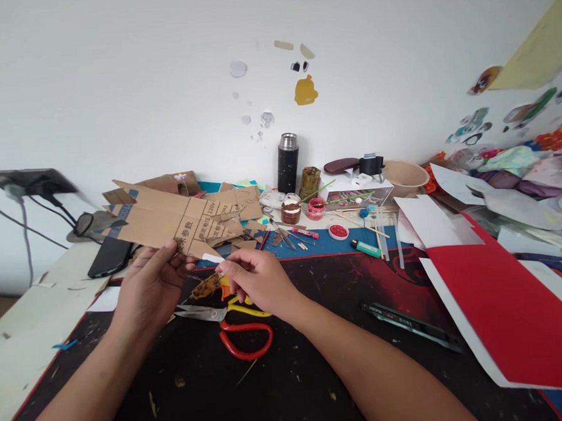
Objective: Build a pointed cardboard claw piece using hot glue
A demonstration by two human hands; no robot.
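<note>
My left hand (155,277) grips the lower edge of a cut piece of brown cardboard (161,220) with printed characters, thumb on top. The cardboard is tilted up over the mat and has jagged ends. My right hand (256,279) pinches a small white strip (212,258) at the cardboard's lower right corner. Below the hands, scissors with red handles (247,341) lie on the dark mat. Yellow handles (248,308) show beside them, partly under my right hand.
A black flask (288,166) stands by the wall, near open jars of brown (291,211) and red (315,208) paint. A green cutter (409,325) lies right of centre, beside red sheets (512,305). A phone (109,257) rests at left.
</note>
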